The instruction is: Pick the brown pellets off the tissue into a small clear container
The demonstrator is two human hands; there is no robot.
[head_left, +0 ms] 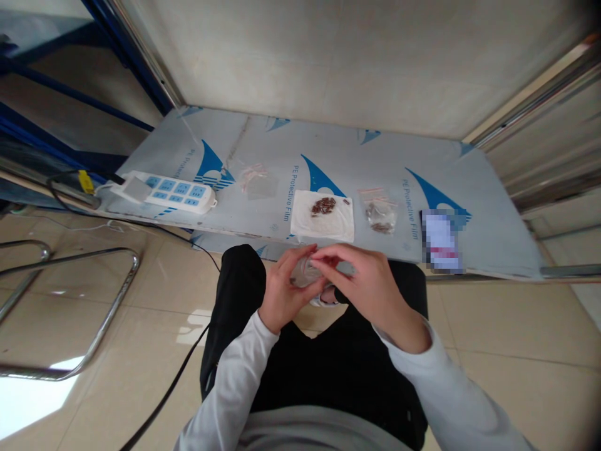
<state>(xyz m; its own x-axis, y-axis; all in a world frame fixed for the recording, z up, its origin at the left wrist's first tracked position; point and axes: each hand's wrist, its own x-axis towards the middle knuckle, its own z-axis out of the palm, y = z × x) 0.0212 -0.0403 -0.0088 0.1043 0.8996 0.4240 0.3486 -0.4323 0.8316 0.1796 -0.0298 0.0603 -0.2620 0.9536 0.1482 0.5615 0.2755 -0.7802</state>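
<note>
Above my lap, at the table's front edge, a small clear plastic bag is between my two hands. My left hand grips it from the left, fingers curled round its side. The thumb and fingers of my right hand pinch its upper right edge. Just beyond the hands lies a white cloth or paper sheet bearing a heap of small dark brown pieces, capsule-like in shape. To its right rests a clear zip bag with similar brown pieces inside.
A bundle of clear bags lies left of the white sheet. Further left is a white power strip with a plugged-in adapter and cables. A blurred-out flat object sits at right. The film-covered table meets a wall behind; a metal-framed chair stands left.
</note>
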